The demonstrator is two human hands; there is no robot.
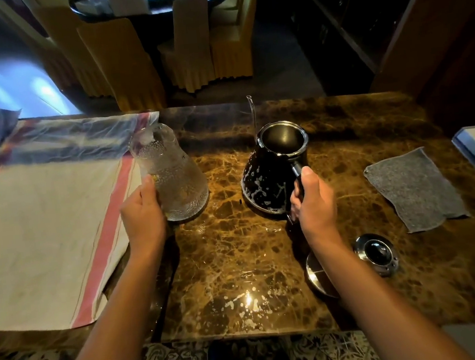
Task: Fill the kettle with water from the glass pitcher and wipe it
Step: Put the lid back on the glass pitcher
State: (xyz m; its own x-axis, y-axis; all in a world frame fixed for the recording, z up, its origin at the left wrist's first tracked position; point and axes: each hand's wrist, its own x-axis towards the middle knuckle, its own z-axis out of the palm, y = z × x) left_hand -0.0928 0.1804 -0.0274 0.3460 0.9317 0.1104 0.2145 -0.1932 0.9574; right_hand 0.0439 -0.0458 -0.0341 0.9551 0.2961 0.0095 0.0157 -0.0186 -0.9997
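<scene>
The black kettle [273, 173] stands on the brown marble table [237, 252], a little past the middle, toward 1 o'clock. Its top is open, so water can go straight in. White wet spots cover its side, and that is likely why it needs a wipe. Its thin spout [252, 114] points up toward 12 o'clock.

The right hand [313, 198] is curled tight around the kettle's black handle, at about 5 o'clock from the pot. I think it holds the kettle steady so it will not slide.

At 9 o'clock from the kettle, well apart from it, is the glass pitcher [171, 171]. It is bumpy and clear, and it stands on the table. The left hand [142, 209] wraps around its near side, fingers curled on the glass. I cannot tell how much water is inside.

The kettle lid [378, 253] lies at 4 o'clock, out of the way. A grey cloth [414, 189] lies flat at 3 o'clock, near enough to grab for wiping. A big cloth with pink stripes [46, 227] covers the table at 9 o'clock, just beside the pitcher. Yellow chairs [123, 63] stand far off at 12 o'clock.
</scene>
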